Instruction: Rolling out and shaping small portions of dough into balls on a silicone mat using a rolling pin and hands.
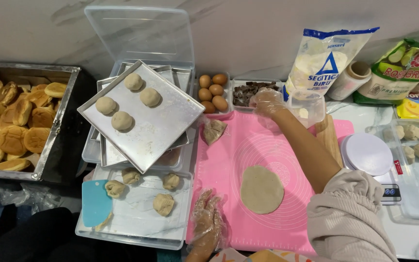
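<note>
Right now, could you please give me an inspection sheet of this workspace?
Surface: pink silicone mat on a pale marbled counter.
Job's things: flat round beige dough disc on the mat; clear tub of brown chocolate pieces.
Clutter: tilted metal tray with four dough balls, egg container, wooden rolling pin, white scale, teal scraper, pan of baked buns.
Fingers: gloved right hand reaches over the chocolate tub; gloved left hand rests open on the mat edge.
Cables: nothing seen.
Surroundings: flour bags against the wall.
</note>
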